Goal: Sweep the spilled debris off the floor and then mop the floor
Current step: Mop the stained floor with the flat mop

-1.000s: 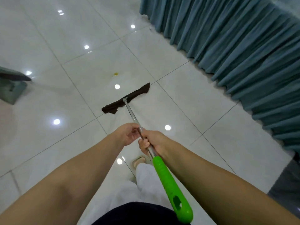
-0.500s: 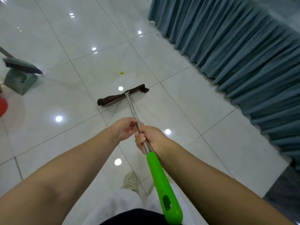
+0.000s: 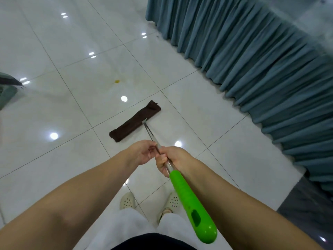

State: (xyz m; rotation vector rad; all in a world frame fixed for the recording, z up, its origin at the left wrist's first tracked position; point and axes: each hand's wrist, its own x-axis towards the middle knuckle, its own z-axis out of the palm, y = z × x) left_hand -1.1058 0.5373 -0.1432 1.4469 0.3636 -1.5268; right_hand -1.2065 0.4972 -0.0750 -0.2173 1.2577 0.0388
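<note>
Right hand (image 3: 173,157) wrapped tight round the metal pole (image 3: 153,137) of the mop, just above the green handle (image 3: 189,201); fingers curled under, thumb side up. Left hand (image 3: 142,152) just ahead on the same pole, fingertips pinching the thin shaft, palm turned toward the right hand, the two grips almost touching. Both forearms bare, reaching forward from the bottom corners.

Green handle slanting down toward the lower right, with a hanging slot near its rounded end. Metal pole running forward and slightly left to a dark brown mop cloth (image 3: 135,121), lying flat on the floor (image 3: 54,42) at a slant, far end toward the right, straddling a grout line.

Beyond the cloth, well apart from it, a small yellow speck (image 3: 117,81) on the glossy white tile. Ceiling lights mirrored as bright dots across the tiles.

Two pale perforated shoes (image 3: 127,200) below the hands, white trousers (image 3: 129,230) above them.

Teal pleated curtain (image 3: 252,60) along the right side, hem brushing the floor. At the left edge, part of a grey-green object (image 3: 7,91), mostly cut off.
</note>
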